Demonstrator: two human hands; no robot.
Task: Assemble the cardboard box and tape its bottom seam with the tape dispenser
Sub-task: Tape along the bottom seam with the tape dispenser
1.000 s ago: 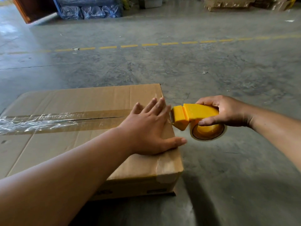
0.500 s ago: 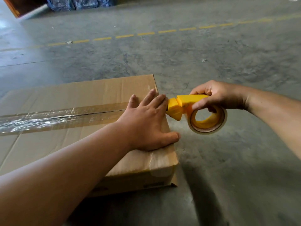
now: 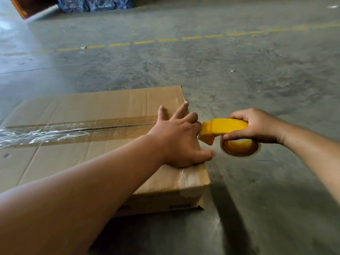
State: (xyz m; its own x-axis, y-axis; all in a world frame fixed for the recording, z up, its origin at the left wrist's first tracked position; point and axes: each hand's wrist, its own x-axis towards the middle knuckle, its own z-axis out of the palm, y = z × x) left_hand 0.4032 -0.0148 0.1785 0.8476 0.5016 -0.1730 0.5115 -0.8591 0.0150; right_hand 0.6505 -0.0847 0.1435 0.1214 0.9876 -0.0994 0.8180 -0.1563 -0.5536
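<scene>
A brown cardboard box (image 3: 92, 107) lies on the concrete floor with its flaps closed. Clear tape (image 3: 55, 132) runs along the middle seam from the left edge toward the right end. My left hand (image 3: 179, 138) presses flat on the box's right end, fingers spread, covering the seam there. My right hand (image 3: 257, 126) grips the yellow tape dispenser (image 3: 224, 128) just off the box's right edge. Its cutter end sits against my left fingers. The tape roll (image 3: 239, 147) hangs under the handle.
Grey concrete floor (image 3: 239, 80) stretches all round, with a dashed yellow line (image 3: 165, 40) across the back. Blue wrapped bundles (image 3: 95, 3) and an orange-brown panel (image 3: 18, 6) stand at the far left. Small scraps of debris (image 3: 232, 71) lie on the floor.
My right hand rocked the dispenser at the box's right edge, tilting the roll down then level again. My left fingers spread wider on the box. The view shifted slightly.
</scene>
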